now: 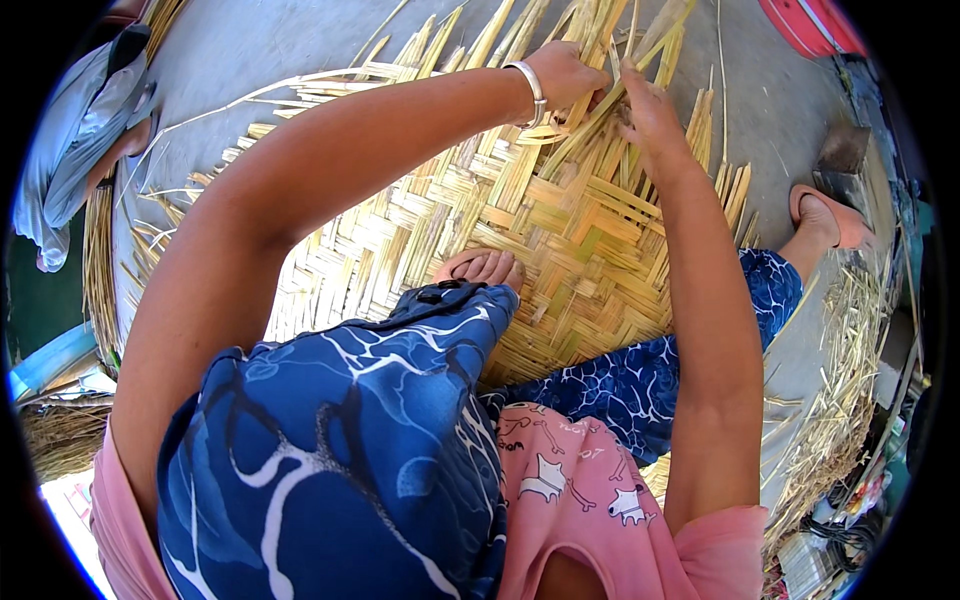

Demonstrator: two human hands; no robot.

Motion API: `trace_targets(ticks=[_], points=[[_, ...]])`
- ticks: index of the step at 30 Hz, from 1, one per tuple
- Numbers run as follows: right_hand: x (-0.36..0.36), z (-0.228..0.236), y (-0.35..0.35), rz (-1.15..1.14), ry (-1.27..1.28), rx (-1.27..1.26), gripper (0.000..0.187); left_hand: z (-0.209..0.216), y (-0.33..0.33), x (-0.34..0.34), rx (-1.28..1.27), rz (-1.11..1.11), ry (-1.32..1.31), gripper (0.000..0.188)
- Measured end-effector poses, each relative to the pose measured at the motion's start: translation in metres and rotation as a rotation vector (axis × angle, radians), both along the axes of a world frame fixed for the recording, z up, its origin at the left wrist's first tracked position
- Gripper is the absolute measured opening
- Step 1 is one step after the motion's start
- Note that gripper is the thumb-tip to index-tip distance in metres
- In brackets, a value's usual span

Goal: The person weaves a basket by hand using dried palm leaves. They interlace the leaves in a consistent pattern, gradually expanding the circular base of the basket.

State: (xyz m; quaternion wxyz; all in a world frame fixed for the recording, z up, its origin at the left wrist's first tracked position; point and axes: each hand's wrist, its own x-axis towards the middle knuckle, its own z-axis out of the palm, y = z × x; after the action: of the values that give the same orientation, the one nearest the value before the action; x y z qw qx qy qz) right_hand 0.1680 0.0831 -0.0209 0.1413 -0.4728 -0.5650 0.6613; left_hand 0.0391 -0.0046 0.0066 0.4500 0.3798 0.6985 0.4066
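Observation:
A woven mat of flat, straw-coloured strips (580, 240) lies on the floor before me, with loose strip ends fanning out along its far edge. At that far edge my left hand (568, 76), with a silver bangle on the wrist, is closed around some of the strips. Just to its right my right hand (652, 115) pinches a bundle of greenish-yellow strips (655, 35) that rises past the fingers. Parts of the fingers on both hands are hidden by the strips. My sandalled left foot (485, 268) rests on the mat's woven part.
My right foot in an orange sandal (832, 218) is on the grey floor at right, near a dark block (843, 150). Loose straw (835, 390) lies along the right side. A red object (815, 25) is at the far right. Another person's grey clothing (75, 140) shows at left.

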Motion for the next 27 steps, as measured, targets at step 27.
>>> trace_targets(ticks=[27], points=[[0.047, 0.084, -0.092, -0.016, 0.572, 0.101, 0.014, -0.037, 0.06, 0.019, -0.252, -1.055, 0.637, 0.024]])
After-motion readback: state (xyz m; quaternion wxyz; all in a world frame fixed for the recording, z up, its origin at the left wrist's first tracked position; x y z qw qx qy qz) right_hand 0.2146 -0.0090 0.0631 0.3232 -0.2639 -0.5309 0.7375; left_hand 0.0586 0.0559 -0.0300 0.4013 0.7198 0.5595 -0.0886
